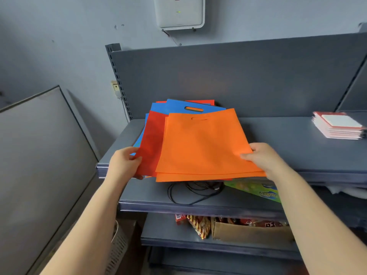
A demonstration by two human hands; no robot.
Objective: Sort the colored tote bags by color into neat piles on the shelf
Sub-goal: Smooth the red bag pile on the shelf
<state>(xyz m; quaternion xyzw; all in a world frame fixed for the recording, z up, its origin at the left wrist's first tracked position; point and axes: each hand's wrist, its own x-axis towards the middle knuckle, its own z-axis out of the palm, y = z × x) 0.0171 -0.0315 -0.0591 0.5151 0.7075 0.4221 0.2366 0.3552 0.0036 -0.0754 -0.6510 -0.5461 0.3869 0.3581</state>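
A loose stack of flat tote bags lies on the top grey shelf [288, 139], overhanging its front edge. Orange bags [202, 143] are on top, a red bag [152, 139] shows beneath at the left, and blue bags [174, 108] with a cut-out handle lie under those, with more red at the back. My right hand [262, 157] pinches the lower right corner of the orange bags, thumb on top. My left hand [124, 162] grips the lower left edge of the red bag.
A pile of red-and-white booklets [339, 126] sits at the shelf's right end. The shelf below holds a black cable [194, 191] and a green printed box [256, 190]. Lower still are a cardboard box [250, 231] with snack packets. A grey panel [43, 165] leans at the left.
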